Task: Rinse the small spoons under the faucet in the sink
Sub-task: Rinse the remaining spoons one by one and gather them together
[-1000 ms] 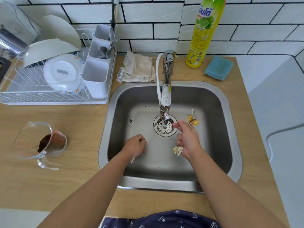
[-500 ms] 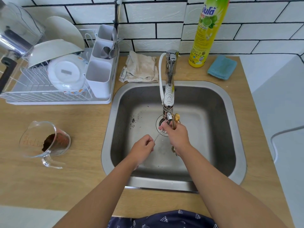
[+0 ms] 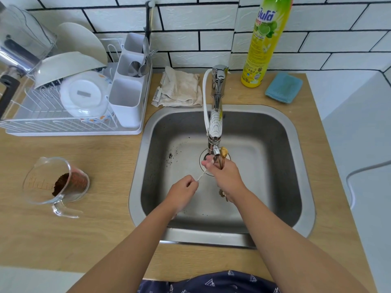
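Note:
Over the steel sink (image 3: 296, 132), my right hand (image 3: 225, 176) grips a bunch of small gold spoons (image 3: 223, 152). Their bowls poke up right beside the faucet (image 3: 215, 121) spout, and flower-shaped handle ends stick out below my wrist. My left hand (image 3: 183, 192) pinches the thin handle of one small silver spoon (image 3: 202, 174), which slants up toward the right hand's fingertips above the drain. Its bowl is hidden by those fingers. I cannot tell whether water is running.
A white dish rack (image 3: 69, 125) with bowls and a cutlery caddy stands at the left. A glass measuring cup (image 3: 57, 182) of brown powder sits on the wooden counter. A folded cloth (image 3: 179, 87), yellow dish soap bottle (image 3: 264, 43) and blue sponge (image 3: 283, 87) line the back.
My right hand has moved left with the gold spoons, from right of the drain to directly under the faucet spout. My left hand has shifted slightly toward it with the silver spoon.

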`<state>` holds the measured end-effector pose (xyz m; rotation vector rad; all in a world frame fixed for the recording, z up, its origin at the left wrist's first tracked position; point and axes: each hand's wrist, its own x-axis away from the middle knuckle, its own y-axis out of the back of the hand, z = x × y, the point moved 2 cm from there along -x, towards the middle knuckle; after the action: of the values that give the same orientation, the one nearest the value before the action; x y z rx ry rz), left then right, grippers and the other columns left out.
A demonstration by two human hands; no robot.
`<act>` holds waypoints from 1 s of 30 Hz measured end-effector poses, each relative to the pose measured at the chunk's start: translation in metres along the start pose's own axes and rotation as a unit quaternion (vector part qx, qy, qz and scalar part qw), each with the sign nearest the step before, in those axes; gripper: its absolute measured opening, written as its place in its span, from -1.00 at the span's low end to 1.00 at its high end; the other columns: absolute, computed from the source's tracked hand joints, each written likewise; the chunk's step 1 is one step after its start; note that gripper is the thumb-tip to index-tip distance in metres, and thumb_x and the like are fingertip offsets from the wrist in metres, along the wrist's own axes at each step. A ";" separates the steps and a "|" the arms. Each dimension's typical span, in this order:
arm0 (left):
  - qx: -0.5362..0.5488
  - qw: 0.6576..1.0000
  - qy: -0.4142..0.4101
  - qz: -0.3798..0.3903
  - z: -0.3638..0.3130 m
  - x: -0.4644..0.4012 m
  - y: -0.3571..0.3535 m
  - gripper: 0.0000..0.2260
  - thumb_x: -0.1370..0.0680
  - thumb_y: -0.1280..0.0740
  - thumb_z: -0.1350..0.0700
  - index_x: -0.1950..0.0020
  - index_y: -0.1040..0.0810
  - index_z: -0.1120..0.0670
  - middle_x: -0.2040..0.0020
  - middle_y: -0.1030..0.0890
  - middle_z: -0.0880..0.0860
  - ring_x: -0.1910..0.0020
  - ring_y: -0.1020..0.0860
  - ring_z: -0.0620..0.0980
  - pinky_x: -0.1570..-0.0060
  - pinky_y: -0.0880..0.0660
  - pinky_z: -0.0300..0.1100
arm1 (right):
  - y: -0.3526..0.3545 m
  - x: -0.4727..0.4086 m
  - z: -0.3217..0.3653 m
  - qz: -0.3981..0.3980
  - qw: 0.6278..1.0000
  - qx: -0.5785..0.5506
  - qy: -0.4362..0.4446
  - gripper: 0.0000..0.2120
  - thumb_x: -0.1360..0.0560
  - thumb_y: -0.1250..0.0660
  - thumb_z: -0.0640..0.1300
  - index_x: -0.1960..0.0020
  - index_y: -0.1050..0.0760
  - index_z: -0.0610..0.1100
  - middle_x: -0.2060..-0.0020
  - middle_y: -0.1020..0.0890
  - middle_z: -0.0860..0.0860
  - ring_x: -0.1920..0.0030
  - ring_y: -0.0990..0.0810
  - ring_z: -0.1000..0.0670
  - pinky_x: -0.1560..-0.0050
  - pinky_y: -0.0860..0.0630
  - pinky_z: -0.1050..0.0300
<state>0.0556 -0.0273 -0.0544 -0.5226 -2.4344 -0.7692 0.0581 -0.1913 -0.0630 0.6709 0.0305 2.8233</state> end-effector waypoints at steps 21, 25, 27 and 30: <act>0.071 0.990 0.084 0.094 -0.006 0.004 0.012 -0.48 -0.58 -0.07 -0.38 0.40 -0.21 -0.04 0.44 -0.15 -0.05 0.48 -0.05 -0.05 0.52 -0.02 -0.25 | 0.005 0.005 0.005 0.064 0.992 -0.095 -0.053 -0.79 -0.53 -0.51 -0.11 -0.15 -0.64 -0.12 0.04 -0.78 0.01 0.50 -0.28 0.13 0.49 -0.24 0.23; 0.095 0.988 0.056 0.105 -0.007 0.003 0.012 -0.52 -0.58 -0.11 -0.35 0.34 -0.28 -0.02 0.45 -0.22 -0.08 0.49 -0.10 -0.08 0.52 -0.07 -0.24 | 0.004 0.002 0.006 0.007 0.995 -0.102 -0.012 -0.87 -0.51 -0.53 -0.15 0.13 -0.61 -0.16 0.29 -0.73 0.06 0.53 -0.50 0.24 0.48 -0.36 0.43; 0.059 0.995 0.022 0.075 -0.009 0.003 0.011 -0.55 -0.60 -0.13 -0.32 0.28 -0.35 0.01 0.44 -0.32 -0.10 0.50 -0.18 -0.11 0.51 -0.14 -0.24 | 0.004 0.000 0.006 -0.003 0.997 -0.079 0.001 -0.83 -0.55 -0.49 -0.13 0.20 -0.60 -0.08 0.23 -0.78 0.03 0.45 -0.57 0.25 0.37 -0.42 0.40; 0.006 0.999 -0.032 0.006 -0.011 0.004 0.010 -0.68 -0.65 -0.15 -0.18 0.13 -0.44 0.01 0.32 -0.47 -0.07 0.38 -0.36 -0.10 0.36 -0.30 -0.17 | 0.006 0.000 0.007 0.012 1.000 -0.027 0.002 -0.90 -0.62 -0.39 -0.04 0.01 -0.65 -0.02 0.17 -0.78 0.12 0.25 -0.64 0.32 0.16 -0.41 0.23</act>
<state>0.0611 -0.0257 -0.0406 -0.5650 -2.4910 -0.7424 0.0600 -0.1974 -0.0568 0.6588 -0.0526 2.8382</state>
